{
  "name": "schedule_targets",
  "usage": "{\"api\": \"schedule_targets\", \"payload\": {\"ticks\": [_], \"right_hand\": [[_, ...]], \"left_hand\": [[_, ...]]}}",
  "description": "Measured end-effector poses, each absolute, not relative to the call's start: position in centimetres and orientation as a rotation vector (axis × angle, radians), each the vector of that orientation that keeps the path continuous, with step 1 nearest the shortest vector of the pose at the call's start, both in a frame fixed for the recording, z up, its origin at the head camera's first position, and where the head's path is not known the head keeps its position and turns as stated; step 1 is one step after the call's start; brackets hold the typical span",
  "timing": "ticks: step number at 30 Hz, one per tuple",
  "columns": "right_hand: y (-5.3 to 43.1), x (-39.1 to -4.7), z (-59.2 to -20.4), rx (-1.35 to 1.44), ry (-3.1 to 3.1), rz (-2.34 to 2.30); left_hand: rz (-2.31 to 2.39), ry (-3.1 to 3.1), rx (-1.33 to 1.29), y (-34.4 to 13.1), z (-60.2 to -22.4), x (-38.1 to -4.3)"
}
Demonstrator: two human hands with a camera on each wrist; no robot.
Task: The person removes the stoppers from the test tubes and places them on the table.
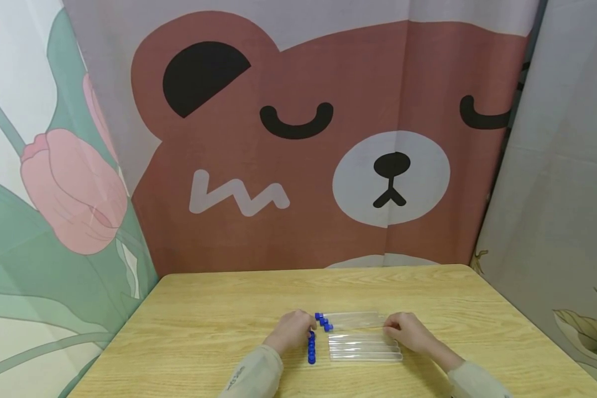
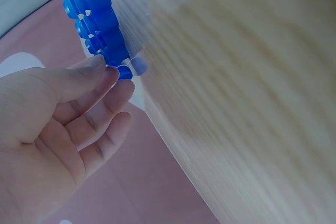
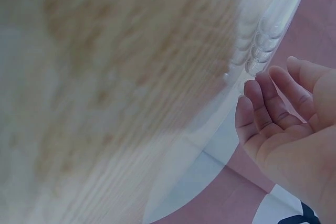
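My left hand (image 1: 292, 330) is at the far end of a row of small blue caps (image 1: 311, 351), its thumb and forefinger pinching the end cap (image 2: 125, 72) in the left wrist view. Just beyond it lie clear test tubes (image 1: 353, 319) with blue caps on their left ends. Nearer to me, several uncapped clear test tubes (image 1: 363, 348) lie side by side. My right hand (image 1: 410, 331) is by the right ends of the tubes, fingers loosely bent and fingertips close to the rounded tube ends (image 3: 255, 65) in the right wrist view.
Everything lies on a light wood-grain table (image 1: 219, 309). A curtain (image 1: 229, 155) with a bear's face hangs behind the table's far edge. Patterned cloths hang on both sides.
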State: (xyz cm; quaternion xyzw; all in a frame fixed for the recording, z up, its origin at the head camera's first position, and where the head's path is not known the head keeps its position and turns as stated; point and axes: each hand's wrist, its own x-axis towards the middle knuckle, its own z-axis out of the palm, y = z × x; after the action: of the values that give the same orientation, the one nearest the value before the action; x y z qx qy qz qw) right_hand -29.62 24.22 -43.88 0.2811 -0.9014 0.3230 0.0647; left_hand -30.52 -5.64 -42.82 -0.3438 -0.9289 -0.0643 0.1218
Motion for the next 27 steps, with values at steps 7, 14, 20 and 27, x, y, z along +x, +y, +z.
{"api": "schedule_targets", "payload": {"ticks": [7, 14, 20, 27], "right_hand": [[24.3, -29.6, -43.8, 0.846, -2.731, 1.008], [24.3, -29.7, -44.0, 0.839, -2.723, 0.985], [24.2, -29.7, -43.9, 0.841, -2.714, 1.012], [24.0, -29.6, -43.4, 0.829, -2.708, 1.054]], "left_hand": [[-0.192, -2.723, -0.995, -5.6, -42.6, -30.2], [-0.212, -2.746, -0.992, -5.8, -42.5, -30.3], [-0.241, -2.731, -0.944, -6.1, -42.8, -30.4], [-0.325, -2.728, -0.906, -6.7, -42.8, -30.3]]}}
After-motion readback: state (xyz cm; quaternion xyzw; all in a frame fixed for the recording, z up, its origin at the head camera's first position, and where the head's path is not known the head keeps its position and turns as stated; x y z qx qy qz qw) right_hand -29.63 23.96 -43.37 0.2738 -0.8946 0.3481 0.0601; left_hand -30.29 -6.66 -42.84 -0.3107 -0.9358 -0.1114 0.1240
